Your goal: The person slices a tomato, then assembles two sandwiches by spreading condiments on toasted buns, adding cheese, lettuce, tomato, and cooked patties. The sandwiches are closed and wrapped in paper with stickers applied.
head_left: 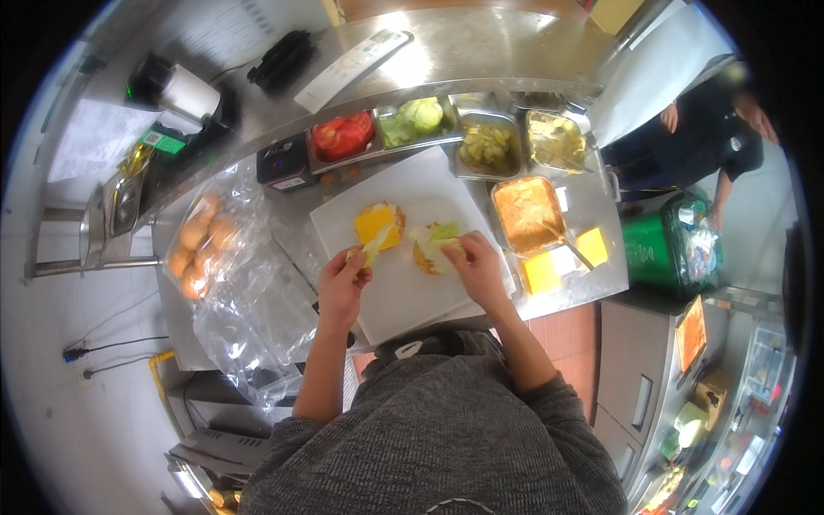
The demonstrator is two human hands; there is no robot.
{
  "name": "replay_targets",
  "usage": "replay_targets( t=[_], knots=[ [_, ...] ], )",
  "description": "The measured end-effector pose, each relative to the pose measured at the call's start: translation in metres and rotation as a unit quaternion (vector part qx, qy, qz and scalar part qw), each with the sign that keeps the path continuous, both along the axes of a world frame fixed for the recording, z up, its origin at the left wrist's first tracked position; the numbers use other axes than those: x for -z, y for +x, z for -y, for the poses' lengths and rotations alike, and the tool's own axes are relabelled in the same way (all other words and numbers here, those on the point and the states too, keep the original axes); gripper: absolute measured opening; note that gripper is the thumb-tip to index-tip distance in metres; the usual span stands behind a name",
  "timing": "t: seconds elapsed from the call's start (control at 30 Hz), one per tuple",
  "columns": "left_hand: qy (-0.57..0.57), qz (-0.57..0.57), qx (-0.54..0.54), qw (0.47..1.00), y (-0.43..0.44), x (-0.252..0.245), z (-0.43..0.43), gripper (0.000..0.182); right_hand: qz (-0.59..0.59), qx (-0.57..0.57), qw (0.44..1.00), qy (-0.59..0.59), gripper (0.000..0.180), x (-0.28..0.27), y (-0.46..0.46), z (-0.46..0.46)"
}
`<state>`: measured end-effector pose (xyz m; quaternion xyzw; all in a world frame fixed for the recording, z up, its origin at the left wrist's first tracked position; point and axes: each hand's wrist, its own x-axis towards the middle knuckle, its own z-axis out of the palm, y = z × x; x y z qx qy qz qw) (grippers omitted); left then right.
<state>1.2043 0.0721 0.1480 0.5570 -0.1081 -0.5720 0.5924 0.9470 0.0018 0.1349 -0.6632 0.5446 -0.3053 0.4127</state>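
In my left hand (344,283) is a piece of lettuce (371,251), its upper end reaching over the near edge of a yellow cheese slice (373,226). That slice lies on a bun half (400,215) on the white cutting board (405,302). My right hand (477,265) grips another lettuce leaf (444,239) at its right side. This leaf spreads over a second bun half (421,261), whose browned edge shows at the lower left. What lies beneath the lettuce there is hidden.
Behind the board stand metal pans of sliced tomato (342,136), lettuce (418,121) and pickles (486,148). An orange sauce pan (528,212) with a utensil stands right, near cheese slices (542,273). Bagged buns (205,244) lie left. A person (695,138) stands beside a green bin (647,238).
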Motion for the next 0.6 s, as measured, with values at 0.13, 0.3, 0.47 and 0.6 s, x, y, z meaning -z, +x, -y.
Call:
replay_targets(
  t=[0.13, 0.3, 0.47, 0.6],
  knots=[
    [-0.016, 0.067, 0.051, 0.996, -0.005, -0.012, 0.008, 0.029, -0.101, 0.004, 0.968, -0.231, 0.029, 0.013, 0.011, 0.002],
    [-0.044, 0.221, 0.07, 0.972, -0.01, -0.017, 0.051, 0.026, -0.1, -0.051, 0.958, -0.263, 0.03, 0.028, 0.002, -0.003],
    [-0.178, 0.428, 0.065, 0.884, -0.021, 0.006, 0.195, 0.038, -0.135, -0.093, 0.953, -0.254, 0.031, 0.03, 0.005, -0.005],
    [-0.142, 0.777, 0.004, 0.614, 0.009, 0.015, 0.238, 0.043, -0.156, -0.082, 0.947, -0.27, 0.035, 0.018, 0.008, -0.012]
  ],
)
